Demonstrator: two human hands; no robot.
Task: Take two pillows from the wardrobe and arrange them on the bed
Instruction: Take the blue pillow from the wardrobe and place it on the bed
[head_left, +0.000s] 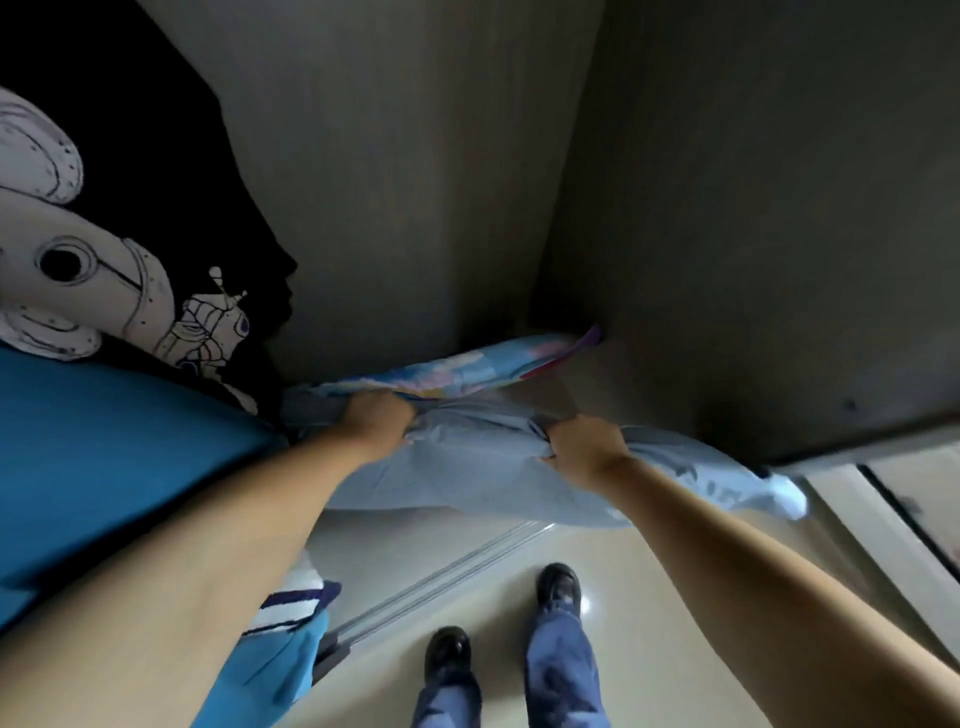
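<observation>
A pale blue pillow (467, 467) sticks halfway out of the wardrobe's lower compartment, its near edge over the floor. My left hand (382, 418) grips its top left part and my right hand (584, 447) grips a bunched fold on its right. Behind it, deeper inside, lies a second pillow (467, 371) with a blue, pink and yellow pattern, its far corner touching the right inner wall. The bed is out of view.
Hanging clothes crowd the left: a black shirt with a white print (104, 249) and a blue garment (104, 452). The wardrobe's grey inner walls (727, 208) rise ahead. A sliding-door rail (441, 577) crosses the glossy beige floor, where my two dark shoes (558, 584) stand.
</observation>
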